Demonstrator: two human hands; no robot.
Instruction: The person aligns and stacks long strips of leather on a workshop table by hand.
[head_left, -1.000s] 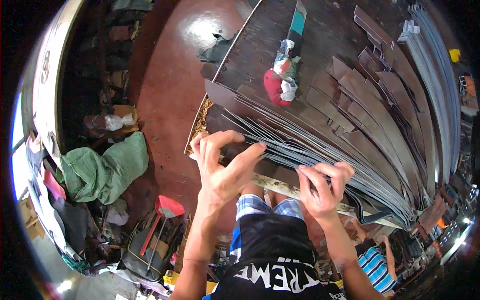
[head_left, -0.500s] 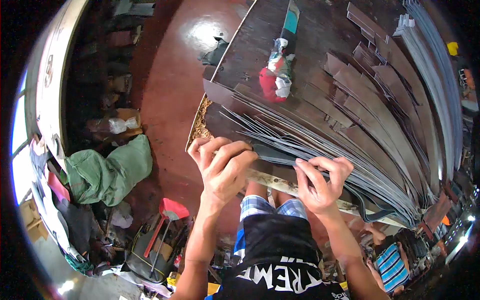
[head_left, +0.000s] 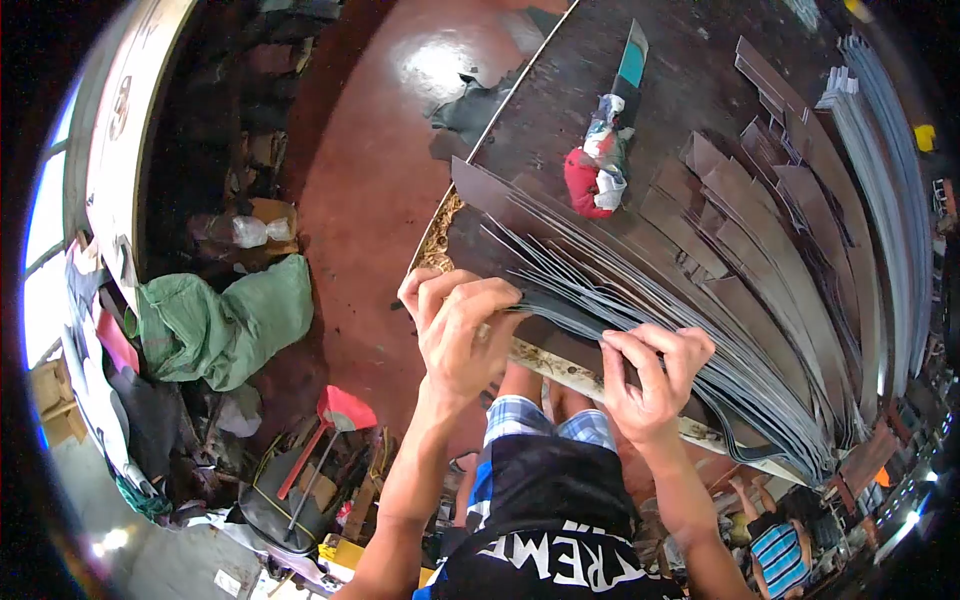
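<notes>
along the table's edge (head_left: 565, 368), dark strips (head_left: 565, 316) run between left hand (head_left: 463, 328) and right hand (head_left: 652, 380), pinched by both.

The floor (head_left: 350, 190) was reddish brown, and the desk (head_left: 560, 130) was dark brown. The long strips (head_left: 880, 200) at the far right were blue-grey. The sack (head_left: 235, 320) was green, and the dustpan (head_left: 347, 408) was red. The shirt (head_left: 550, 500) was black with white letters and a blue part; the shorts (head_left: 515, 418) had blue and white checks. Another person's shirt (head_left: 780, 555) had blue, white and black stripes.
</notes>
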